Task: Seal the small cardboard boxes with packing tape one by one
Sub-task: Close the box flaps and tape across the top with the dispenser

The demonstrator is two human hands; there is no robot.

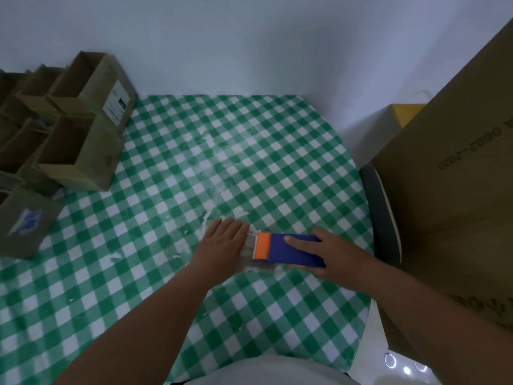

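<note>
Tablecloth [194, 168] in green and white checks covers a table seen from above. A big cardboard carton [455, 162] stands off the table's right edge. Open small boxes [80, 151] crowd the far left corner, well apart from the hands.

Near the front, right of the middle, a small flat box [251, 255] lies mostly hidden under the hands and the tool. The left hand [222, 245] lies flat on its left end, fingers straight, pressing it down. The right hand [330, 257] grips a blue and orange tape dispenser [288, 250], index finger stretched along the top, the other fingers curled round the far end.

The dispenser's long axis runs left to right, orange head pointing at the left hand and almost touching it. Clear tape [249, 245] shows just beside the orange head. Judging by this, the next stroke runs along that line, so the dispenser would pull rightward, away from the holding hand.
</note>
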